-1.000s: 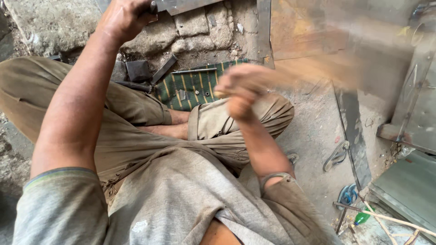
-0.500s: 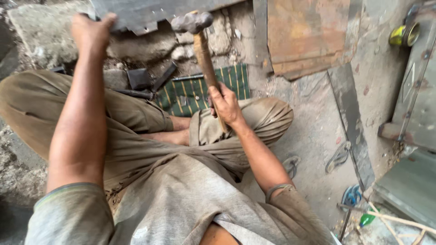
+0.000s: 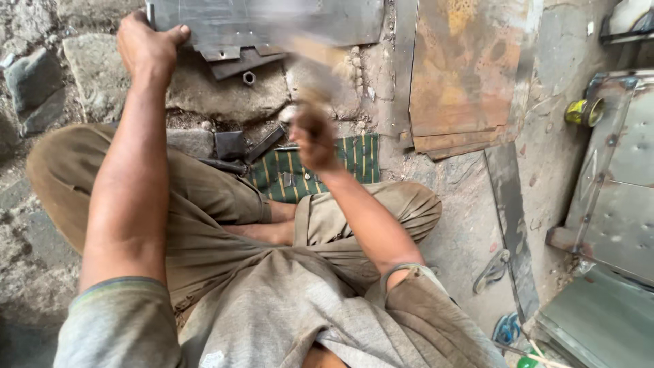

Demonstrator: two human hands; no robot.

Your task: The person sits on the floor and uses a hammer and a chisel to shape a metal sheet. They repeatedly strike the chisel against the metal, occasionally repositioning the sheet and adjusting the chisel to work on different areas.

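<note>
Two hands work: left hand [image 3: 146, 42] clamps the metal sheet's [image 3: 272, 24] edge, right hand [image 3: 315, 136] fists a blurred hammer [image 3: 310, 58] just below it.

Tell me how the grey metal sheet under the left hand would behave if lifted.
The metal sheet looks flat and thin, so probably stiff but slightly springy. Its cut edges look sharp and awkward to hold. The left hand pins it down, suggesting it shifts when struck.

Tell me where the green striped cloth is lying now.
The green striped cloth lies on the ground at centre of the head view, just beyond the crossed legs, below the right hand.
</note>
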